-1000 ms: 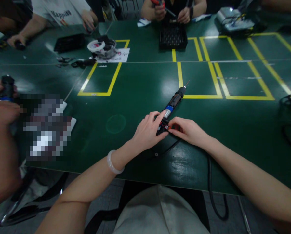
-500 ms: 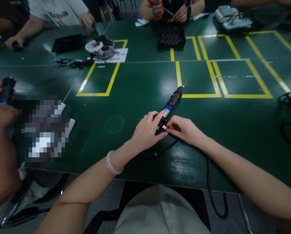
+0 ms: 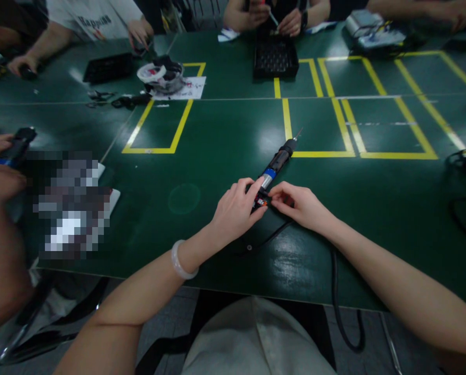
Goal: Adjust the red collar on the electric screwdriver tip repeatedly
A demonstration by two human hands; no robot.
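An electric screwdriver lies on the green table, its thin bit pointing away to the upper right. Its near end is uncovered and shows small red, white and orange inner parts. My left hand wraps over this near end and holds it. Beside the uncovered end, on its right, my right hand has thumb and fingers curled close together. Whatever lies between those fingertips is too small to make out. A black cable runs under my right hand.
Yellow tape marks boxes on the table. On the left, a co-worker's hand holds another screwdriver. Across the table stand a black tray and a round tub. A thick cable hangs over the front edge.
My right hand has shifted slightly right, off the inner parts, so more of them shows. My left hand stays on the screwdriver. The left co-worker's screwdriver has tilted.
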